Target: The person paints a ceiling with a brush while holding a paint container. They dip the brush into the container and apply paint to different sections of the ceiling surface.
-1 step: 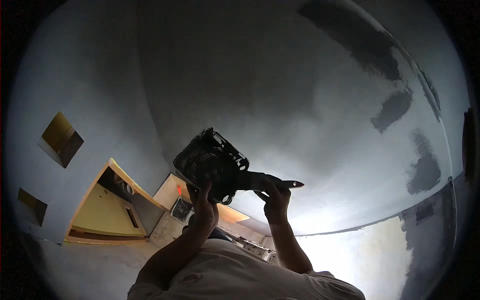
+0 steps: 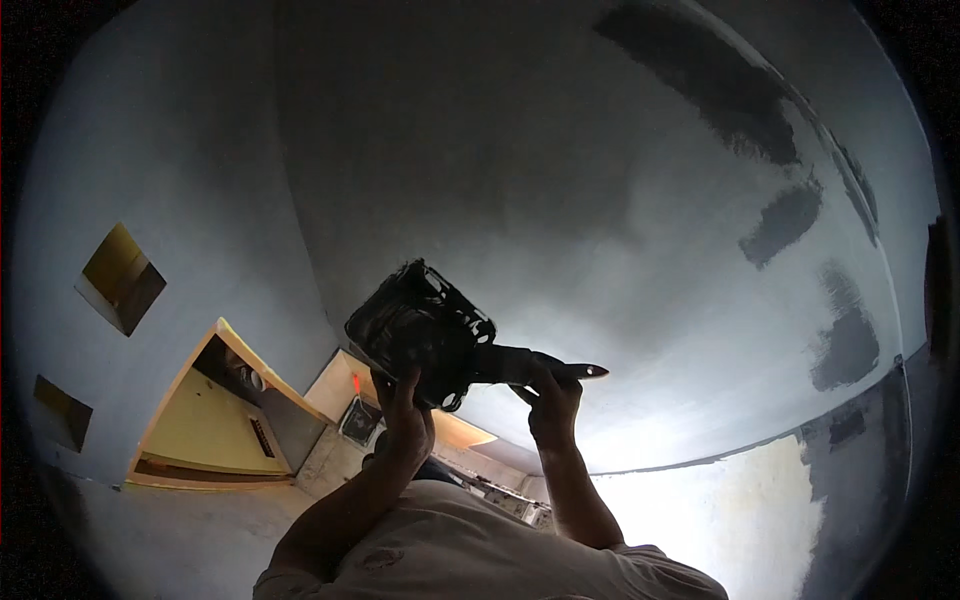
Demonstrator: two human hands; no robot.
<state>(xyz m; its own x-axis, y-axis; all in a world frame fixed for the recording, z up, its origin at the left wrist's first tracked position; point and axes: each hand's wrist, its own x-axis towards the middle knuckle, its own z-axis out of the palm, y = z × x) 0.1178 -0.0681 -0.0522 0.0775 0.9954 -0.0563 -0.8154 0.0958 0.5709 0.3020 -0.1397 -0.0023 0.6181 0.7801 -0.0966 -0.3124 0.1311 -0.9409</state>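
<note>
The person's left hand was clamped on the lower edge of a black, boxy container with rounded corners, holding it up and tilted before the chest; bright glints ran along its upper right edge. The right hand, well apart from the left, had its fingers closed round a dark, flat paintbrush with a long tapering handle, its tip pointing right. The brush's wide end overlapped the container's lower right edge from where I stood, though I could not tell whether it touched. Behind them spread a broad, smooth grey surface, ragged dark-grey patches lying toward its right edge. Off left I saw a yellow-framed opening and two small square recesses; below the hands showed a pale short-sleeved shirt
</note>
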